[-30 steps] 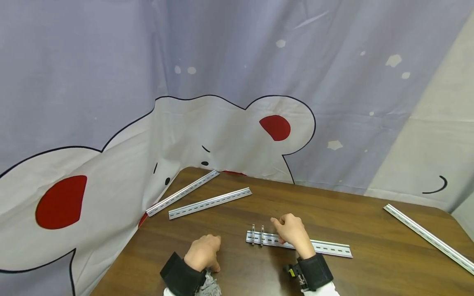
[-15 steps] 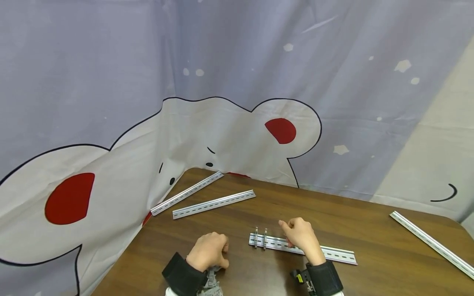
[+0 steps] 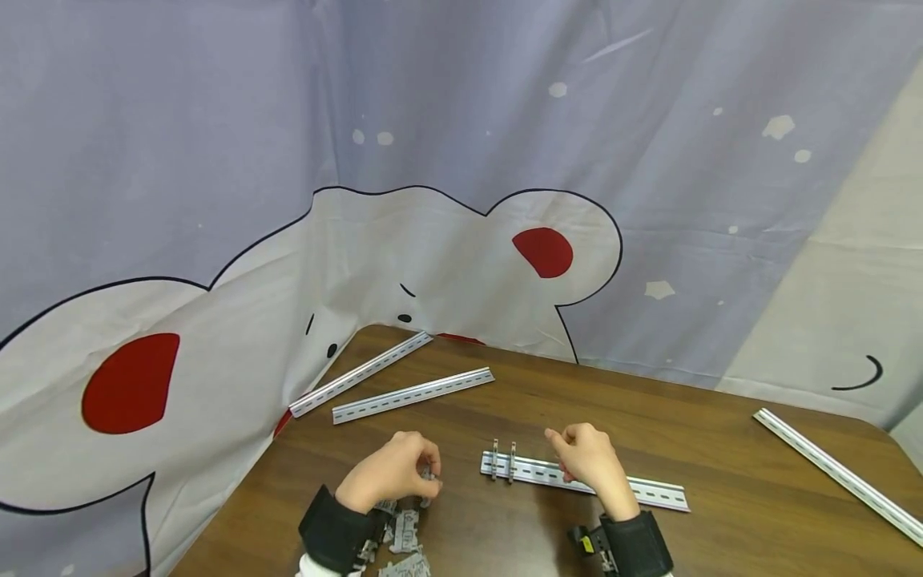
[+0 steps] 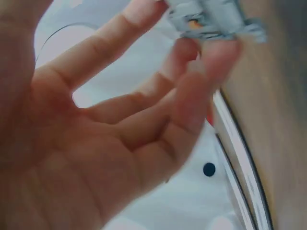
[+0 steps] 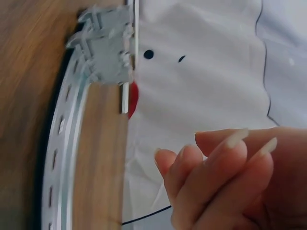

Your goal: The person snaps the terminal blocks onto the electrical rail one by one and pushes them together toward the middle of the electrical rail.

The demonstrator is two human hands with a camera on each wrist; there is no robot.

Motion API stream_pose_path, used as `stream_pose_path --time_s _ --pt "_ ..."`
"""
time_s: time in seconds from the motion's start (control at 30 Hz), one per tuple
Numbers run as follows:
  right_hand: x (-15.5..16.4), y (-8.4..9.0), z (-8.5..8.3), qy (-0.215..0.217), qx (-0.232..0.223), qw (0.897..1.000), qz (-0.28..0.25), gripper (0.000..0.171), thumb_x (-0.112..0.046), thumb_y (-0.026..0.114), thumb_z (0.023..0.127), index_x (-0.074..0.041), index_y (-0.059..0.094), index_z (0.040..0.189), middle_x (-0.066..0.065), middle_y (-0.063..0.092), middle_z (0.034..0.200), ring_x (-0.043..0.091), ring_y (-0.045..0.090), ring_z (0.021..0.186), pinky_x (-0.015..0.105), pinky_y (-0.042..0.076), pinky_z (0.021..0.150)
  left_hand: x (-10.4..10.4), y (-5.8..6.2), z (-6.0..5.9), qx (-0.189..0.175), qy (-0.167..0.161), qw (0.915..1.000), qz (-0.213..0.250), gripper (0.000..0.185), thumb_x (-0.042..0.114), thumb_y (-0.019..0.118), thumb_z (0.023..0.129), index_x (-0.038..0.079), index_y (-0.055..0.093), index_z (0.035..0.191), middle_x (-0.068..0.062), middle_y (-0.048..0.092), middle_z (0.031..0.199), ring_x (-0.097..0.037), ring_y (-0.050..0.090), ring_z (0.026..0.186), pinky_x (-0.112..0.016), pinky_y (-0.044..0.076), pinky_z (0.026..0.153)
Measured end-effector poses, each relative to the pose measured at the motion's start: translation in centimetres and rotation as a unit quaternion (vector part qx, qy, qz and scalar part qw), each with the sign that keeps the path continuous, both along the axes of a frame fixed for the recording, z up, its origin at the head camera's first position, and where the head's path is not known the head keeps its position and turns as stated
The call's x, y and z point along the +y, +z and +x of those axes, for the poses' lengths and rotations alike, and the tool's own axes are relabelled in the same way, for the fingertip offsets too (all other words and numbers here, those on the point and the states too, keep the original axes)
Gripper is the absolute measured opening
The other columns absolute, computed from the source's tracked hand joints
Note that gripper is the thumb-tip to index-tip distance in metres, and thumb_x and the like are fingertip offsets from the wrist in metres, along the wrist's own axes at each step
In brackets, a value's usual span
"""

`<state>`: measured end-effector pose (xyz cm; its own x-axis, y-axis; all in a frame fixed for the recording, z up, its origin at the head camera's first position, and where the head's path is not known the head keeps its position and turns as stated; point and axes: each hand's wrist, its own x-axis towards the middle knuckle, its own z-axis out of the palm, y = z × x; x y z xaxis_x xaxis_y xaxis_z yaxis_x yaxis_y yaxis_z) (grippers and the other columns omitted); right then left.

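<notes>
My left hand (image 3: 392, 469) pinches a grey DIN rail terminal block (image 4: 216, 17) between thumb and fingers, raised off the table. An orange spot shows on its side in the left wrist view. Below that hand lie several loose grey terminal blocks (image 3: 405, 530), partly hidden by the wrist strap. A slotted metal DIN rail (image 3: 652, 492) lies ahead to the right, with two terminal blocks (image 5: 108, 52) standing across its left part. Over the middle of this rail is my right hand (image 3: 587, 465), its fingers loosely curled with nothing in them.
Two more DIN rails, one (image 3: 414, 394) in front of the other (image 3: 360, 375), lie at the back left of the wooden table (image 3: 577, 393). Another rail (image 3: 836, 473) lies at the far right. A printed curtain (image 3: 447, 264) hangs behind the table.
My left hand has lifted from the loose terminal blocks, now with one pinched in its fingers, and more of the blocks beneath shows. My right hand stays over the rail.
</notes>
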<state>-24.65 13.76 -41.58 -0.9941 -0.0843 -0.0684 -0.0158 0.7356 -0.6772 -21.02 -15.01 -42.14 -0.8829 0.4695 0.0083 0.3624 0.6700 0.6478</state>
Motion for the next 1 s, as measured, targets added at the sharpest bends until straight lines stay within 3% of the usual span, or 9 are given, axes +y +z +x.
stream_pose_path --time_s 0.13,0.27,0.37,0.57,0.67,0.8,0.9,1.0 --pt "-0.5 0.3 0.5 0.024 -0.003 0.999 -0.027 0.037 -0.029 0.059 0.095 -0.006 0.059 0.066 0.002 0.054 0.052 0.014 0.055 0.044 0.029 0.047 0.05 0.6 0.9 -0.4 0.057 0.001 0.9979 0.032 0.01 0.014 0.072 0.081 0.017 0.063 0.085 0.002 0.057 0.083 -0.015 0.051 0.075 -0.023 0.042 0.067" --pt "-1.3 0.8 1.1 0.083 -0.016 0.994 -0.072 0.038 -0.032 0.058 0.096 -0.006 0.06 0.069 0.002 0.054 0.055 0.013 0.054 0.044 0.031 0.049 0.049 2.0 1.8 -0.6 0.098 0.004 0.9939 0.052 0.025 0.015 0.073 0.08 0.015 0.055 0.097 0.002 0.056 0.089 -0.015 0.053 0.082 -0.024 0.045 0.074" --pt "-2.1 1.2 1.4 0.14 -0.04 0.982 -0.119 0.04 -0.036 0.056 0.097 -0.002 0.063 0.077 0.005 0.058 0.06 0.011 0.052 0.044 0.031 0.049 0.048 3.2 2.5 -0.7 0.122 -0.009 0.9906 0.061 0.036 0.012 0.074 0.078 0.012 0.05 0.105 -0.001 0.056 0.091 -0.016 0.055 0.083 -0.023 0.046 0.074" --pt "-3.4 1.4 1.7 0.224 -0.094 0.949 -0.202 0.042 -0.039 0.053 0.099 0.001 0.067 0.101 0.007 0.065 0.07 0.01 0.056 0.051 0.025 0.047 0.049 5.7 3.0 -0.2 0.187 -0.027 0.981 0.042 0.049 0.013 0.076 0.076 0.009 0.045 0.113 -0.003 0.055 0.094 -0.014 0.052 0.079 -0.019 0.043 0.066" --pt "-3.4 1.4 1.8 0.237 -0.089 0.944 -0.212 0.036 -0.031 0.057 0.098 0.004 0.066 0.1 0.002 0.061 0.065 0.01 0.056 0.052 0.021 0.043 0.048 6.9 2.9 0.0 0.207 -0.035 0.9775 0.023 0.051 0.016 0.078 0.076 0.009 0.046 0.115 -0.002 0.056 0.095 -0.01 0.048 0.078 -0.018 0.042 0.067" --pt "-2.2 1.5 1.7 0.211 -0.06 0.956 -0.196 0.026 -0.02 0.061 0.095 0.004 0.065 0.088 -0.001 0.055 0.057 0.008 0.05 0.049 0.019 0.038 0.047 7.8 2.5 -0.1 0.207 -0.041 0.9774 0.009 0.054 0.024 0.079 0.077 0.013 0.048 0.119 -0.001 0.058 0.105 -0.009 0.051 0.09 -0.025 0.044 0.079" --pt "0.1 1.6 1.5 0.157 -0.036 0.974 -0.159 0.02 -0.019 0.064 0.092 0.0 0.065 0.084 -0.003 0.054 0.056 0.008 0.049 0.049 0.02 0.037 0.046 7.2 1.8 -0.5 0.194 -0.013 0.9809 0.0 0.051 0.027 0.081 0.077 0.013 0.053 0.118 0.0 0.06 0.111 -0.014 0.055 0.102 -0.036 0.045 0.087" --pt "3.5 1.5 1.3 0.087 -0.008 0.991 -0.098 0.015 -0.018 0.066 0.089 -0.004 0.064 0.084 -0.002 0.057 0.056 0.01 0.052 0.05 0.021 0.039 0.048 6.2 0.5 -1.6 0.174 0.019 0.984 -0.032 0.044 0.023 0.082 0.075 0.009 0.062 0.111 -0.004 0.063 0.107 -0.021 0.059 0.101 -0.041 0.047 0.087"
